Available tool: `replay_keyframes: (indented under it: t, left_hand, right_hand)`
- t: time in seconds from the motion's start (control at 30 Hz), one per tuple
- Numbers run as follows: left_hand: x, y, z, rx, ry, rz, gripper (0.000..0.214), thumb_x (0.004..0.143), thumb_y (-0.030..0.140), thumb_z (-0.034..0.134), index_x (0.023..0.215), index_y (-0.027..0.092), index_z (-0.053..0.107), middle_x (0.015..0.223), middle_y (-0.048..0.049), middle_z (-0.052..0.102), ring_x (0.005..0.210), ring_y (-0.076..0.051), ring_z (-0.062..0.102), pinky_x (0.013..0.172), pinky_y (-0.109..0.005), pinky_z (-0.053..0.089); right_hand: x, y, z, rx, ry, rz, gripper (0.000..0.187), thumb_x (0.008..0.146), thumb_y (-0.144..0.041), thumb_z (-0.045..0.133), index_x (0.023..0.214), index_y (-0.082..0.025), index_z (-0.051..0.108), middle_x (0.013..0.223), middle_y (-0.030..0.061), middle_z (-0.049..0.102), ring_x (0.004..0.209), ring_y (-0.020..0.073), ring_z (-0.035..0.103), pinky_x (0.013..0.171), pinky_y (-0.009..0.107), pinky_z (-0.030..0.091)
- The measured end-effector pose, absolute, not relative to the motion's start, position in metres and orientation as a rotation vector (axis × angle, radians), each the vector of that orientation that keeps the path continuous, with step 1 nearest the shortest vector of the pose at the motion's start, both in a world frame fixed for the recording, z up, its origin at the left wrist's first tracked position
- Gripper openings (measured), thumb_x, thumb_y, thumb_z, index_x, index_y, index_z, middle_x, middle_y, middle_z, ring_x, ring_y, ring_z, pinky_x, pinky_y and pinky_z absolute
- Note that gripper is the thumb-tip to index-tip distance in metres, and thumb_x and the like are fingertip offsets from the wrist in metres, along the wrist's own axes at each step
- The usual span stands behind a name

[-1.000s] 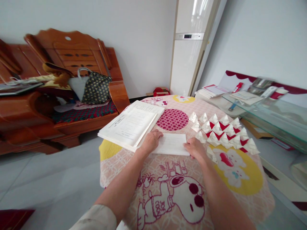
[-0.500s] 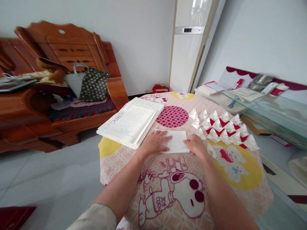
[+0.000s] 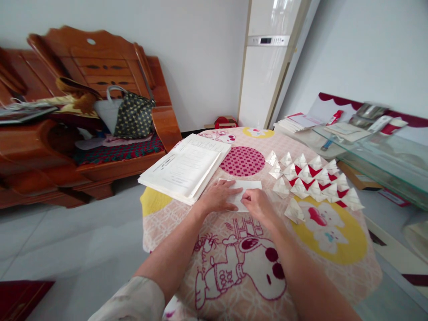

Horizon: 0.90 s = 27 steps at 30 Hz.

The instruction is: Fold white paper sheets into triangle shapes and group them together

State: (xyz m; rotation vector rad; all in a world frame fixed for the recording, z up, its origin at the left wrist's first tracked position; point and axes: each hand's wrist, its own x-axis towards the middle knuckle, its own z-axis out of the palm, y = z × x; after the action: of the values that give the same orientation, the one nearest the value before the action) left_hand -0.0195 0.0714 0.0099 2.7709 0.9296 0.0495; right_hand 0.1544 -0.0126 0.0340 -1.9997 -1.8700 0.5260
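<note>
A small white sheet of paper point(image 3: 251, 184) lies on the patterned tablecloth in front of me. My left hand point(image 3: 220, 196) rests flat on its left part, fingers spread and pointing right. Over the paper's middle, close to the left fingertips, my right hand point(image 3: 257, 203) is curled closed, its knuckles and thumb against the sheet. I see nothing held in it. A thick stack of printed paper point(image 3: 180, 167) lies to the left. On the right stand several folded paper pieces point(image 3: 314, 183) in rows, white with some red between them. One folded piece point(image 3: 294, 211) sits nearer my right wrist.
The round table point(image 3: 234, 263) has a cloth with cartoon figures. At the right stands a glass shelf point(image 3: 361, 145) with metal bowls point(image 3: 368, 113) and papers. A wooden sofa point(image 3: 100, 67) with a dark patterned bag point(image 3: 134, 116) is at the left. A white air conditioner point(image 3: 261, 76) stands behind.
My right hand has moved left from the paper's right edge to its middle, and its fingers are curled. My left hand stays on the paper. The view has shifted slightly.
</note>
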Motion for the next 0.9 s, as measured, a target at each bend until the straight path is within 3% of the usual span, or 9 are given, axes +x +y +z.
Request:
replay_keyframes:
  t: [0.2,0.5,0.67,0.9]
  left_hand:
    - [-0.019,0.070,0.011,2.749,0.936,0.070,0.075,0.078,0.057,0.073,0.146,0.039,0.049,0.157,-0.0065,0.041,0.138,-0.036,0.039,0.112,-0.051,0.033]
    - [-0.019,0.070,0.014,2.745,0.942,0.044,0.076,0.077,0.056,0.075,0.146,0.038,0.048,0.158,-0.0060,0.040,0.139,-0.033,0.039,0.114,-0.048,0.031]
    - [-0.019,0.069,0.016,2.738,0.942,0.037,0.076,0.078,0.056,0.075,0.146,0.036,0.049,0.158,-0.0081,0.040,0.140,-0.034,0.040,0.115,-0.048,0.030]
    - [-0.018,0.070,0.016,2.730,0.948,0.032,0.076,0.077,0.054,0.076,0.146,0.036,0.049,0.159,-0.0066,0.039,0.140,-0.034,0.039,0.115,-0.049,0.030]
  right_hand:
    - [0.146,-0.013,0.025,-1.986,-1.830,0.731,0.011,0.075,-0.009,0.062,0.071,-0.015,0.071,0.071,0.0056,0.071,0.070,0.0155,0.063,0.060,0.023,0.038]
    - [0.149,-0.018,0.036,-2.002,-1.814,0.904,0.011,0.070,-0.007,0.062,0.066,-0.016,0.066,0.058,0.0009,0.063,0.056,0.0123,0.058,0.056,0.022,0.038]
    - [0.165,-0.017,0.032,-2.080,-1.715,1.114,0.012,0.068,-0.006,0.058,0.067,-0.018,0.061,0.048,-0.0030,0.056,0.040,0.0113,0.052,0.046,0.021,0.037]
    - [0.201,-0.018,0.035,-2.161,-1.725,1.214,0.016,0.066,-0.007,0.059,0.056,-0.017,0.054,0.040,-0.0047,0.053,0.032,0.0086,0.046,0.040,0.018,0.033]
